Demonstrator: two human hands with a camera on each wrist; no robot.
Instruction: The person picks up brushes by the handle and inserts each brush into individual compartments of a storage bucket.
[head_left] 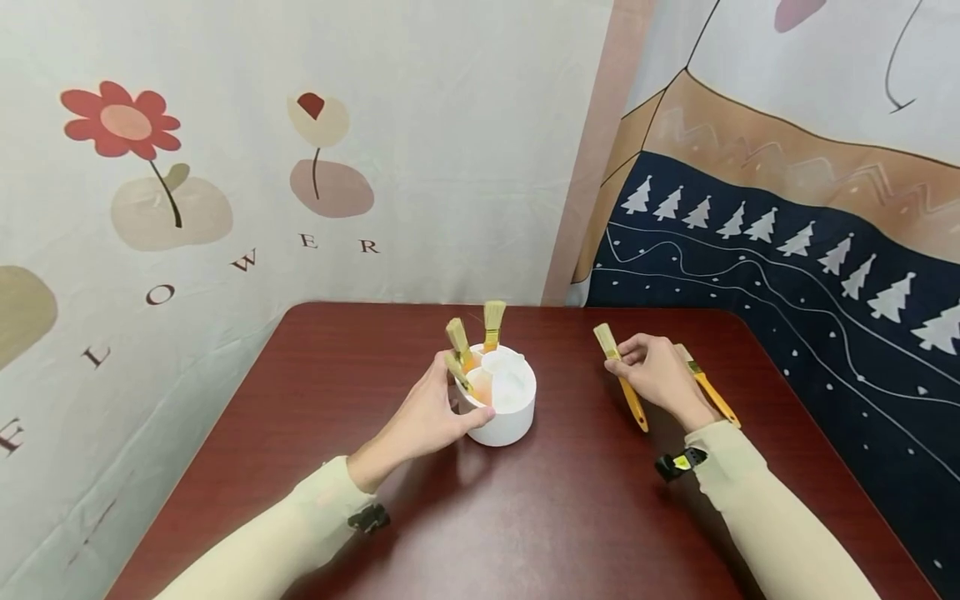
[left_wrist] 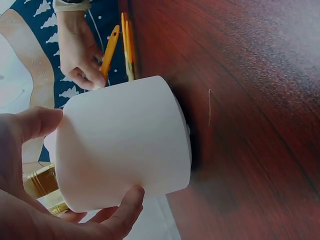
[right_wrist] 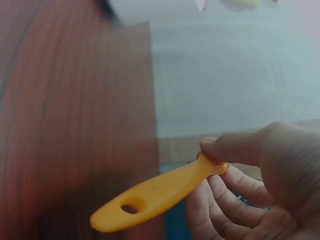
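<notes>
My left hand [head_left: 427, 417] holds the side of a white round container [head_left: 504, 429], thumb and fingers spread around its wall. The container has compartments inside. Several paintbrushes stand in its left and back part, bristles up, among them one brush [head_left: 493, 317] at the back and another brush [head_left: 457, 335] by my fingers. To the right, my right hand [head_left: 660, 375] pinches a paintbrush [head_left: 633, 407] near the top of its yellow handle, bristles up and handle end down. In the right wrist view the yellow handle [right_wrist: 155, 195] shows a hole near its end; the bristles are hidden.
Beyond my right hand, at the table's right side, lies another yellow-handled paintbrush [head_left: 716, 396], partly hidden by the hand. The dark red table [head_left: 570, 517] meets a light flower-print cloth [head_left: 465, 167] at the back and a tree-print cloth [head_left: 750, 267] at right.
</notes>
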